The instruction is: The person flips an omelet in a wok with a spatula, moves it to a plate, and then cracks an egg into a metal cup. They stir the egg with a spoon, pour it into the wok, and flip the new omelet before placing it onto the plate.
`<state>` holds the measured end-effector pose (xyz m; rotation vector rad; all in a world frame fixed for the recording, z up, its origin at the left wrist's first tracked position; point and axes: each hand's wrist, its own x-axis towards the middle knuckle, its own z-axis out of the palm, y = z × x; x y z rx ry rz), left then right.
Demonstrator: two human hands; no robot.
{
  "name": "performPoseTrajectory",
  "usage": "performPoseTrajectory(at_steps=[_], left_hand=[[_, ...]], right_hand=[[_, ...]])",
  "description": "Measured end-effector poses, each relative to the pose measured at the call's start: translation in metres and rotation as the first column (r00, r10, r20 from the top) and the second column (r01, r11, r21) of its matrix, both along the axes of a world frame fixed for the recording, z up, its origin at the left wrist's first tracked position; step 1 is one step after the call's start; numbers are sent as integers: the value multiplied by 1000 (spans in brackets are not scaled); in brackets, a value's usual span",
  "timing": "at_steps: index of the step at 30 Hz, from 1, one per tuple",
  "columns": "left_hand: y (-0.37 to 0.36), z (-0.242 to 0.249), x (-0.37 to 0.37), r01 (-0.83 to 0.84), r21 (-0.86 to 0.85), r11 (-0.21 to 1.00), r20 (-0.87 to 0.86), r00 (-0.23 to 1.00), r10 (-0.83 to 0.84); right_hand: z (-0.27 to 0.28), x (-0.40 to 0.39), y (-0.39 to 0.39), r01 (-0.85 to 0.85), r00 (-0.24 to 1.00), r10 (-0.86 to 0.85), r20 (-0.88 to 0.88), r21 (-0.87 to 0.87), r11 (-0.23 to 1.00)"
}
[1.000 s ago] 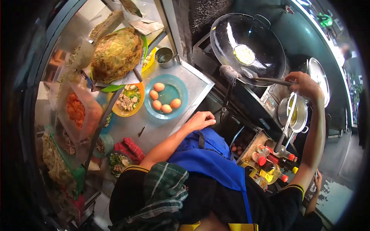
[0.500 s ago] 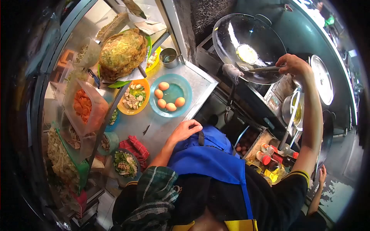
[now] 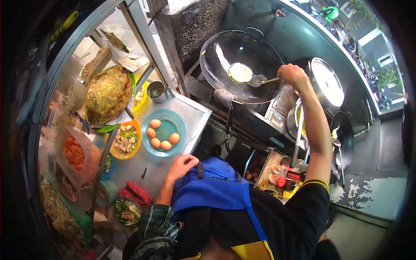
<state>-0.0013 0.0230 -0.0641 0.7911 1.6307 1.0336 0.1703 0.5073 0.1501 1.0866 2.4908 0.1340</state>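
Observation:
My right hand (image 3: pixel 292 74) is wrapped round the handle of a metal spatula (image 3: pixel 257 81). Its blade lies in the large dark wok (image 3: pixel 265 55), right at the edge of a round, pale frying egg (image 3: pixel 239 72). Loosely bent and empty, my left hand (image 3: pixel 181 168) hovers over the blue apron (image 3: pixel 212 190) by the counter's front edge. The blue plate (image 3: pixel 181 141) beyond it carries several brown eggs (image 3: pixel 161 135). Beside that plate stands an orange bowl (image 3: pixel 138 143) of sliced food and chopped greens.
A metal cup (image 3: pixel 156 92) stands behind the plate. Fried omelettes (image 3: pixel 107 96) are piled at the left, behind a metal frame bar. A lidded pot (image 3: pixel 327 82) and a second wok (image 3: pixel 344 130) are on the right. Bottles (image 3: pixel 278 178) crowd a box below the stove.
The view has swung right, so the counter and wok appear further left. The spatula blade is now flat beside the egg. My left hand stays near the apron.

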Motion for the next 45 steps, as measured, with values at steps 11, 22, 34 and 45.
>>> performPoseTrajectory(at_steps=[11,22,34,45], left_hand=[[-5,2,-2,15,-17,1000,11,1000,-15],[-6,-3,-4,7,-17,1000,-37,999,-7],[1,4,-4,26,0,1000,-28,999,-26],[3,16,-11,88,-38,995,-93,991,-91]], right_hand=[[23,-8,4,18,999,-31,-34,-334,942],[-25,-3,6,-77,990,105,-96,260,963],[3,8,-12,-35,911,-16,-413,-114,993],[-69,5,-23,-45,785,-312,-535,-551,833]])
